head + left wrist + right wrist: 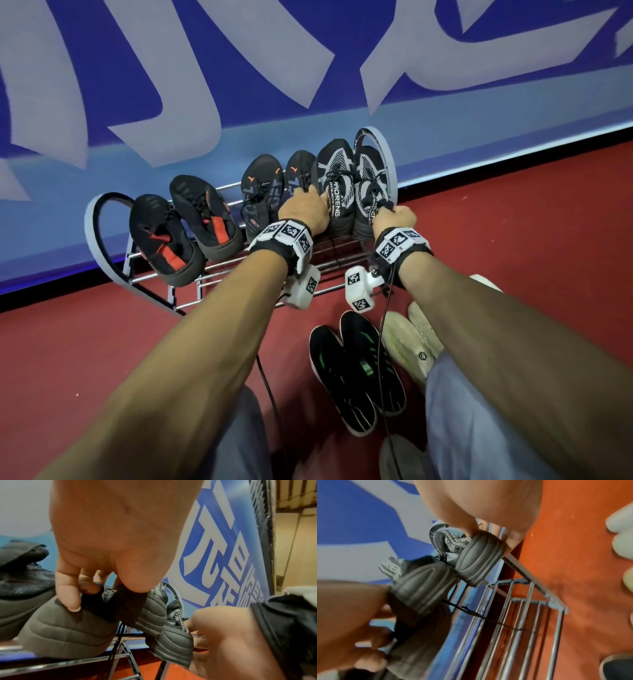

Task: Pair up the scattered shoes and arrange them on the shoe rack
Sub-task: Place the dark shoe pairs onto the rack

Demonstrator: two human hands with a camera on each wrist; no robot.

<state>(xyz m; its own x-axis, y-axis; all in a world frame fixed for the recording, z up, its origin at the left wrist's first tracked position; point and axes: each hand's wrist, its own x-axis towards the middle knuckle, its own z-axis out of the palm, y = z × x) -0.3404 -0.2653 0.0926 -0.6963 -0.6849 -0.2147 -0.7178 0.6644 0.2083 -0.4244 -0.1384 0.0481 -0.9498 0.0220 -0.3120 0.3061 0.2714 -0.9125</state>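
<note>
A black-and-white patterned pair stands at the right end of the metal shoe rack (89, 226), toes toward the wall. My left hand (303, 209) grips the heel collar of the left shoe (337, 171). The left wrist view shows its fingers (89, 585) curled into the collar above the ribbed heel (68, 628). My right hand (394, 217) grips the heel of the right shoe (368, 178), which lies against the rack's right end loop. In the right wrist view that heel (479, 557) sits under my right hand (479, 507), over the rack's rods (522, 615).
On the same tier sit a black-and-red pair (178, 233) at the left and a black pair with orange marks (263, 192) in the middle. On the red floor near my knees lie a black-and-green pair (356, 370) and white shoes (411, 339). A blue banner wall backs the rack.
</note>
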